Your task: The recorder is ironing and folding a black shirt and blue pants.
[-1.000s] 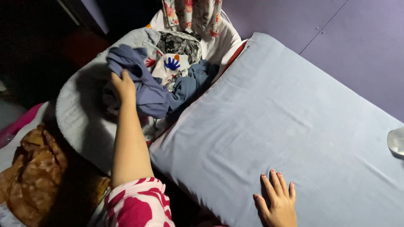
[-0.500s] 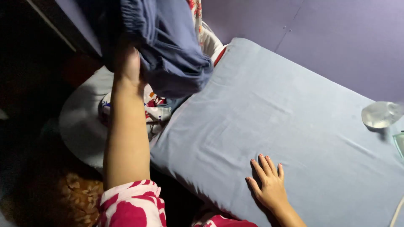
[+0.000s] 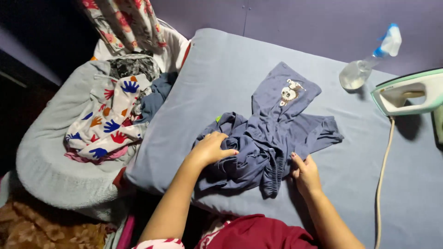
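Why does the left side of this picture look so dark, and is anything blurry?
Head view: light falls on the blue board cover and blue garment, while the upper left corner sinks into shadow; the iron and spray bottle cast soft shadows; both hands, left hand and right hand, look sharp.

A crumpled blue-grey garment point(image 3: 272, 138) with a small pale animal print lies bunched on the padded tabletop point(image 3: 221, 83), one end stretched flat toward 12 o'clock, a ribbed elastic edge folded toward 6 o'clock
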